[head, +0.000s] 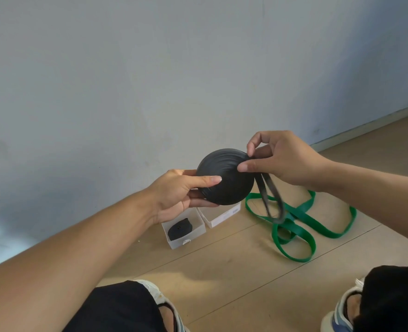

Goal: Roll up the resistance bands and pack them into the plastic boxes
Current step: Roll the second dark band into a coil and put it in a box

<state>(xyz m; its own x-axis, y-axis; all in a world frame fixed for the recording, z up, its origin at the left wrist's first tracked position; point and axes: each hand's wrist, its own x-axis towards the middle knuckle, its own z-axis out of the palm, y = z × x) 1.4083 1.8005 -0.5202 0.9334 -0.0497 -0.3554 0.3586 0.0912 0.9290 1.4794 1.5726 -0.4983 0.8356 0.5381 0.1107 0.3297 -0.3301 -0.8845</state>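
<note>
Coil [224, 178] of black band held in mid-air above the two plastic boxes [185, 230], nearly wound. Left hand [181, 190] clamps it, thumb across the face; right hand [278, 156] pinches the loose tail [271, 202] at the rim. Risk: thumb pressure eases & the coil springs open, or the layers telescope sideways. Near box already has a rolled black band [180, 230]; far box [222, 214] sits behind it. Green band [301, 219] sprawls right of the boxes, the tail dangling over it — could snag.
</note>
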